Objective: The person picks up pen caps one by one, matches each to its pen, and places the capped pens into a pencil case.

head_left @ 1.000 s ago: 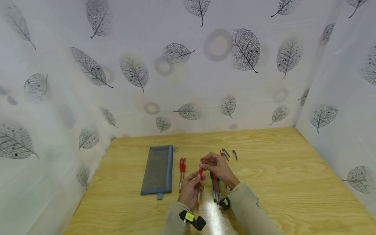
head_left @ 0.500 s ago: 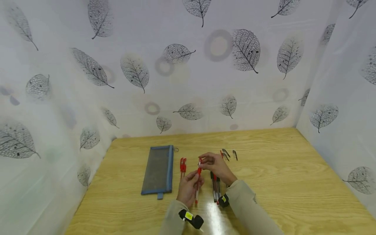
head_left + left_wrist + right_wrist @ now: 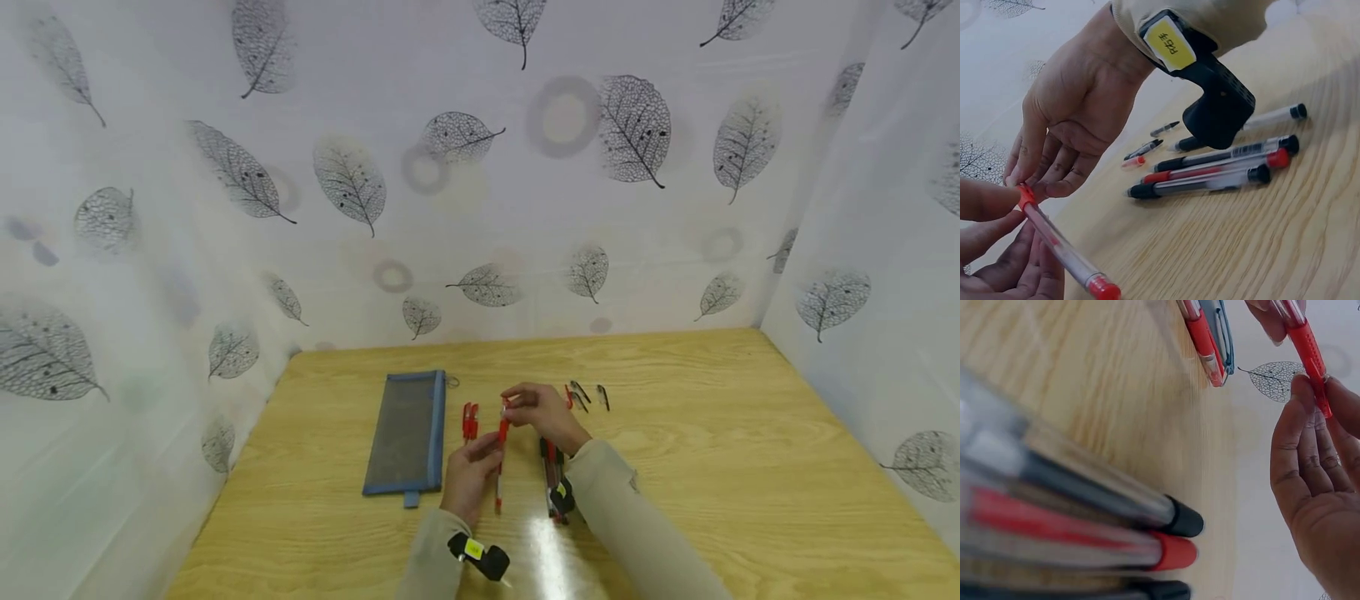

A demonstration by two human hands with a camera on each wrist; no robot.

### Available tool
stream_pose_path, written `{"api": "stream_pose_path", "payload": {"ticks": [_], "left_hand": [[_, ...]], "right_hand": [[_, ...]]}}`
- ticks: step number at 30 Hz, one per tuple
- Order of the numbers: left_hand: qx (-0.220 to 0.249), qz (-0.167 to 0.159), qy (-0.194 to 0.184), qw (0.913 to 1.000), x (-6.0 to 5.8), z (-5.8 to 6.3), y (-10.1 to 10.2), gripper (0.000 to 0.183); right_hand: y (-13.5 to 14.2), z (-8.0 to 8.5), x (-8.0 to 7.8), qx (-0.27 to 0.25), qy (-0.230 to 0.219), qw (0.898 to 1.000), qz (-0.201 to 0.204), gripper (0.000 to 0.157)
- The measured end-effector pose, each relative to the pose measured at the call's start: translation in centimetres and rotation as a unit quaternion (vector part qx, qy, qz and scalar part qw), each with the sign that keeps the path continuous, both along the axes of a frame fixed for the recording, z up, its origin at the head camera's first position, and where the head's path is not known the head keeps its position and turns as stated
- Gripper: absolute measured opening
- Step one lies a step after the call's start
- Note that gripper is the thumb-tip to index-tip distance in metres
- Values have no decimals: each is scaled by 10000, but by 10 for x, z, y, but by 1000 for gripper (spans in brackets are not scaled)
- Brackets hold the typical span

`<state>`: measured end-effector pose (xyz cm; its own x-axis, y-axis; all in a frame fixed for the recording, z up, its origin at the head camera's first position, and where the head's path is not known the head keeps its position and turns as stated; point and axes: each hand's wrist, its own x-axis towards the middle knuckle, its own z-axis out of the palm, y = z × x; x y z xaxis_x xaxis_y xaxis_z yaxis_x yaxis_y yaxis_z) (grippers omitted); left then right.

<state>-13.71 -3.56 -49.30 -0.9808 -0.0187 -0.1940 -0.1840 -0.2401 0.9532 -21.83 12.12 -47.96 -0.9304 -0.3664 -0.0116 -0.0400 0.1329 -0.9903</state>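
A red gel pen (image 3: 499, 471) is held slantwise above the table between the two hands, its clear barrel and red end plug (image 3: 1104, 289) pointing toward the person. The left hand (image 3: 467, 479) pinches it at the red section below the cap. At its far end, the right hand (image 3: 547, 417) pinches the red cap (image 3: 1315, 375) between thumb and fingers. Just left of the held pen lie two capped red pens (image 3: 470, 422), partly covered by the left hand. Uncapped black and red pens (image 3: 1210, 165) lie below the right wrist.
A grey mesh zip pouch (image 3: 405, 433) with blue edging lies flat on the left of the wooden table (image 3: 712, 467). Several loose pen caps (image 3: 579, 395) lie beyond the right hand. Leaf-patterned curtains (image 3: 525, 250) enclose the table at the back and sides.
Both hands have shifted a little left and away from the person, carrying the red pen toward the two capped pens. Both still hold it.
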Motion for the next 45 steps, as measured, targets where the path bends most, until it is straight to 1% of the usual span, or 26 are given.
{"api": "stream_pose_path", "payload": {"ticks": [6,11,13,16,18,20,24,26,30,33,36,39,45], "left_hand": [[-209,6,-217,9995,-4,4,-5,37],[-487,-52,-378,9981,-7,5,-8,39],[-614,-69,-419,9972,-8,4,-9,39],[-880,-112,-349,9954,-9,2,-10,39],[-1088,-123,-293,9936,-9,1,-10,39],[-1275,-98,-267,9914,-10,2,-9,39],[-1495,22,-379,9880,-10,4,-8,39],[-1534,68,-446,9871,-10,5,-8,39],[-1611,94,-489,9857,-11,5,-9,39],[-1634,45,-390,9858,-11,5,-11,40],[-1616,-37,-208,9866,-10,5,-14,41],[-1601,-60,-83,9870,-10,6,-15,41],[-1551,70,11,9879,-10,7,-15,38]], "right_hand": [[-8,1,-9,-103,-242,9994,238,39],[-16,-1,-15,-90,-362,9991,219,39],[-19,-3,-18,-62,-413,9990,181,38],[-23,-6,-21,20,-528,9986,83,36],[-26,-6,-22,87,-654,9978,-51,35],[-29,-8,-24,172,-771,9968,-149,33],[-32,-13,-27,455,-865,9947,-312,31],[-33,-17,-28,610,-872,9936,-365,29],[-36,-21,-27,630,-999,9917,-502,27],[-40,-23,-27,498,-1154,9904,-583,27],[-43,-25,-28,441,-1228,9892,-672,27],[-45,-26,-28,549,-1131,9896,-697,26],[-47,-23,-28,826,-853,9904,-704,24]]}}
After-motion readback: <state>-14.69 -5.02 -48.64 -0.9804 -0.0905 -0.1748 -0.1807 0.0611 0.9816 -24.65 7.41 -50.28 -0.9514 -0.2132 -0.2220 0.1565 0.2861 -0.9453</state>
